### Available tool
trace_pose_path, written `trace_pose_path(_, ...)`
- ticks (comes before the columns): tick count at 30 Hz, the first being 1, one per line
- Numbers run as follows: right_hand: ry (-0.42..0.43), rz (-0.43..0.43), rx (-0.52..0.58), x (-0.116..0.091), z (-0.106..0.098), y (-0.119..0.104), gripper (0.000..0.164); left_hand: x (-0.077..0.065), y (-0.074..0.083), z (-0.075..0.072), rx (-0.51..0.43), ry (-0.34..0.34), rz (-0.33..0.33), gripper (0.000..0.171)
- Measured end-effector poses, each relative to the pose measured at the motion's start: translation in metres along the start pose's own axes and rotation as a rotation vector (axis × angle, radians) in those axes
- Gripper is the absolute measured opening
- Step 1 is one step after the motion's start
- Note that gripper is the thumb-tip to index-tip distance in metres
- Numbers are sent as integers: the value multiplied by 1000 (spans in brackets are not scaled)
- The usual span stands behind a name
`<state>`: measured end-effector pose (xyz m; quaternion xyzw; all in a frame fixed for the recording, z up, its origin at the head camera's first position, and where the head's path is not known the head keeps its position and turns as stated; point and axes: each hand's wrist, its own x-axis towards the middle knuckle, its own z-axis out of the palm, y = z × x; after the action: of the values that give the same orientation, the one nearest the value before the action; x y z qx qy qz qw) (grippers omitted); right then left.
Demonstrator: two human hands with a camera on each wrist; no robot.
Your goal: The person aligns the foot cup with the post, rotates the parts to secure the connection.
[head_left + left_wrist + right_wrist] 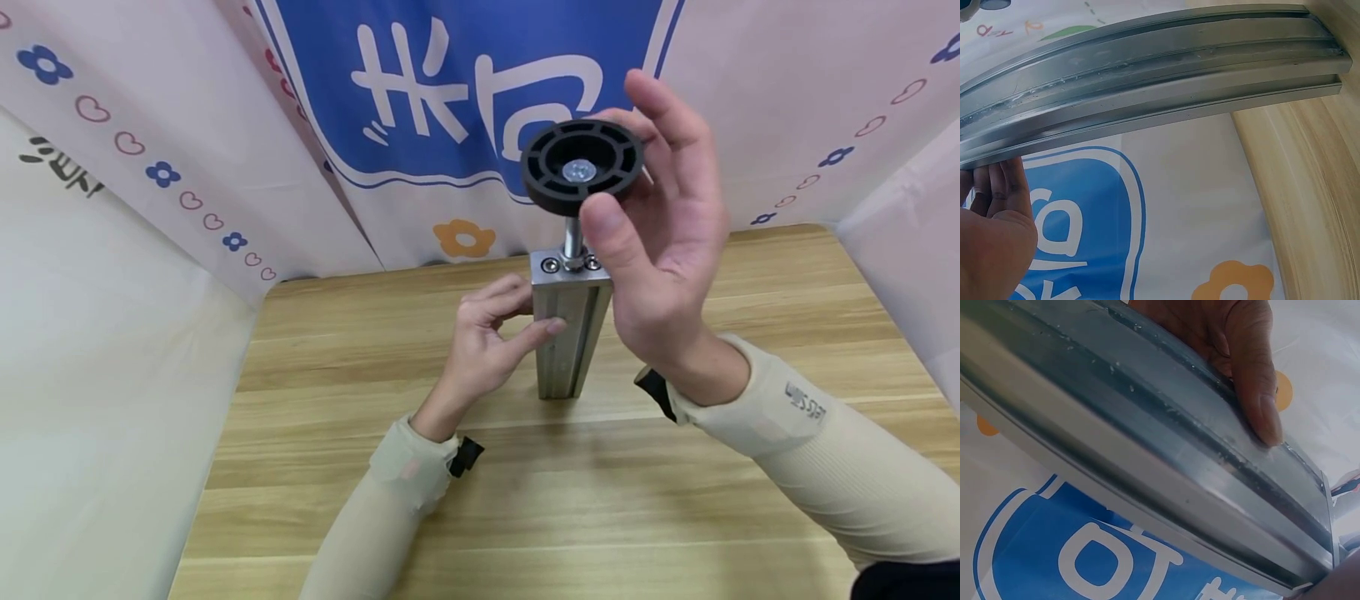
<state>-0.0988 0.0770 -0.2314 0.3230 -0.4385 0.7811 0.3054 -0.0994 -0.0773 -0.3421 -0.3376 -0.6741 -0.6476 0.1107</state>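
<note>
Wood tabletop [360, 400] | metal post [558, 354] upright, gripped in left hand [491, 337] | black disc [558, 157] atop, pinched in right hand [671, 242]

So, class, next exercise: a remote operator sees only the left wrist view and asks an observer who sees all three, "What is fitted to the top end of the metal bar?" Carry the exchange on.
Observer: A black disc, carried on a bolt.
Operator: I see the left hand at the metal bar. Where is the right?
Observer: The right hand cups the disc's right side, thumb at the near rim.
Operator: And what flanks the bolt on the end plate?
Observer: Two screw heads, one on either side of it.
</note>
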Motion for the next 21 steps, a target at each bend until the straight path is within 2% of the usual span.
trace_pose_path(9,38,-10,20,1,5,0,91,0,-1,0,-5,-6,14,33)
trace_pose_path(14,12,-7,0,1,1,0,86,0,0,0,-3,-2,3,34)
trace_pose_path(21,-49,40,122,1,-6,3,73,1,0,0,-7,-4,8,31)
